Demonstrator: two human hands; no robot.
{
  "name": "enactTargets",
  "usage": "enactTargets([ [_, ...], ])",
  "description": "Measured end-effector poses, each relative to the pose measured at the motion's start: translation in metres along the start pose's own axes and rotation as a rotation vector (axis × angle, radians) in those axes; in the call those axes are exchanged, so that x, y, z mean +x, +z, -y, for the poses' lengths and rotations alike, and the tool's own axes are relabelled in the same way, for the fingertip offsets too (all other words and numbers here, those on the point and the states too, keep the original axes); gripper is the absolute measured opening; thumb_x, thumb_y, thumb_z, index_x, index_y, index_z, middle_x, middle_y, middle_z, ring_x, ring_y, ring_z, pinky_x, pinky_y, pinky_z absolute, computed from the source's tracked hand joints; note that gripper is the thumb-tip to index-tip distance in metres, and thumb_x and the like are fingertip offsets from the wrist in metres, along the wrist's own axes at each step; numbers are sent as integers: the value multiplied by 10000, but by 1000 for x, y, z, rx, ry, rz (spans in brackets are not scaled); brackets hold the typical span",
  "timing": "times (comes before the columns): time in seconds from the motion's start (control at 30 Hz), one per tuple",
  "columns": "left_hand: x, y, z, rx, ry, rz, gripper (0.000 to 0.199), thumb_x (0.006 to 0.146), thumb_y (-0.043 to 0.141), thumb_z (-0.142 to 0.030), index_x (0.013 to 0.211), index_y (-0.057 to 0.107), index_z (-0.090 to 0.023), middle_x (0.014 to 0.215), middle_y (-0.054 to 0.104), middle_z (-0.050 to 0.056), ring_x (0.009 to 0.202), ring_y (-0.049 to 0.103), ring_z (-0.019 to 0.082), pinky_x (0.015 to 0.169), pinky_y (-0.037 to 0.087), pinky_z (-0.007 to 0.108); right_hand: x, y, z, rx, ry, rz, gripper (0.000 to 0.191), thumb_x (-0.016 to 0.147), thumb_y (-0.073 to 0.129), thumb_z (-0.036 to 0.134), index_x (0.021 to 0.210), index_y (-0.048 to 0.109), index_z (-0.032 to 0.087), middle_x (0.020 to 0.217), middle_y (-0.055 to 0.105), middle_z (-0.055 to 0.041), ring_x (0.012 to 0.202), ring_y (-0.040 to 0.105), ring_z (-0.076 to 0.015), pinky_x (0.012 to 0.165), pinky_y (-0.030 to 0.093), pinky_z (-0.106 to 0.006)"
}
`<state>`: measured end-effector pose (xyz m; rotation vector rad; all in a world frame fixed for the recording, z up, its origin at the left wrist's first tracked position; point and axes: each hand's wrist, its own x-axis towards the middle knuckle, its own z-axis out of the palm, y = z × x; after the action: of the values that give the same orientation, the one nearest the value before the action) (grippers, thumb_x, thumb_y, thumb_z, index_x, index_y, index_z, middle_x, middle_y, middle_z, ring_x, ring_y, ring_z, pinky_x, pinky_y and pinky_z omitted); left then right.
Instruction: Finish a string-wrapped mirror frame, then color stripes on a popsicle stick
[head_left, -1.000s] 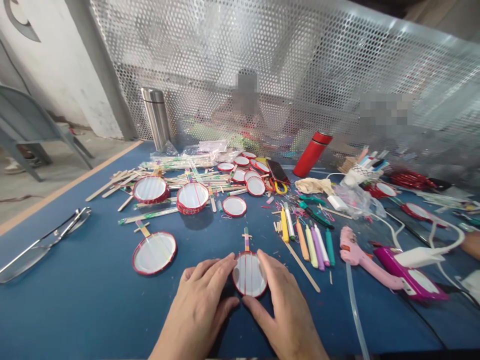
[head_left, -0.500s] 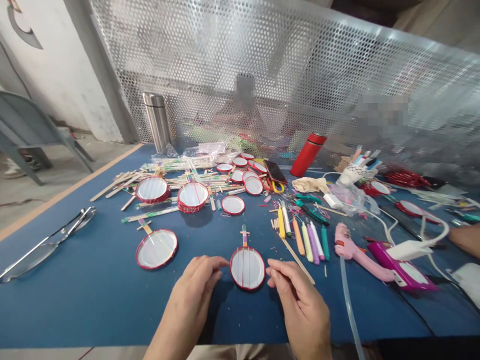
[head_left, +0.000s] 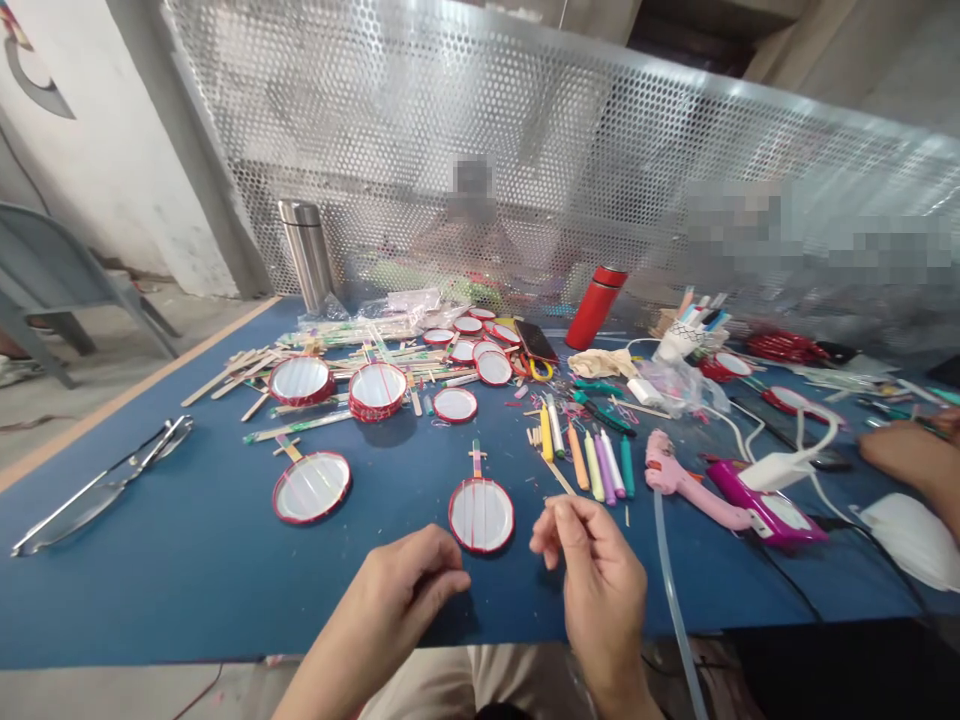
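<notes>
A round white disc with a red rim, strings across it and a short striped stick (head_left: 481, 515) lies flat on the blue table (head_left: 225, 590). My left hand (head_left: 416, 590) is just below and left of it, fingers curled with a gap before the thumb, holding nothing visible. To the disc's right hovers my right hand (head_left: 596, 580), thumb and index finger pinched together; anything between them is too small to make out. Neither hand touches the disc. A similar disc with a stick (head_left: 312, 488) rests further left.
Stacked red-rimmed discs (head_left: 377, 390), wooden sticks (head_left: 232, 372), colored markers (head_left: 592, 462), a pink glue gun (head_left: 697, 490), glasses (head_left: 105, 490), a red bottle (head_left: 596, 308) and a steel flask (head_left: 307, 255) surround the work. Another person's arm (head_left: 911, 455) is at the right edge.
Both hands have drawn away from the disc's rim, my left hand downward and my right hand slightly outward. The view has shifted a little, so the table items appear moved left.
</notes>
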<state>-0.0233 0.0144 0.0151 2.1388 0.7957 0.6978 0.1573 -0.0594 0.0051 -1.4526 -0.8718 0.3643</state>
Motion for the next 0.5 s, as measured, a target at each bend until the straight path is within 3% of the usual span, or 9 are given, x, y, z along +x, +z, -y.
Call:
enactTargets([
  [0.13,2,3,0,45,29,40,142,890,495,-217,763,557,-203,656,606,-50,567,522,83,557,409,161,1,5,-4,277,111,-2,210,879,603,360,958,632,167,876,698,-68,696,642,-144,595,506,-256],
  [0.23,3,3,2,32,-4,42,150,904,469,-227,789,563,-205,674,616,-47,588,534,89,574,415,168,-3,10,-4,459,219,23,214,848,644,352,956,640,166,899,707,-83,758,670,-179,607,518,-278],
  [0.5,4,3,3,-4,-82,49,165,900,465,-287,807,579,-210,631,576,-62,571,514,91,553,384,170,-16,16,-7,428,225,100,179,872,633,353,940,662,189,843,704,-37,661,616,-117,627,499,-244],
])
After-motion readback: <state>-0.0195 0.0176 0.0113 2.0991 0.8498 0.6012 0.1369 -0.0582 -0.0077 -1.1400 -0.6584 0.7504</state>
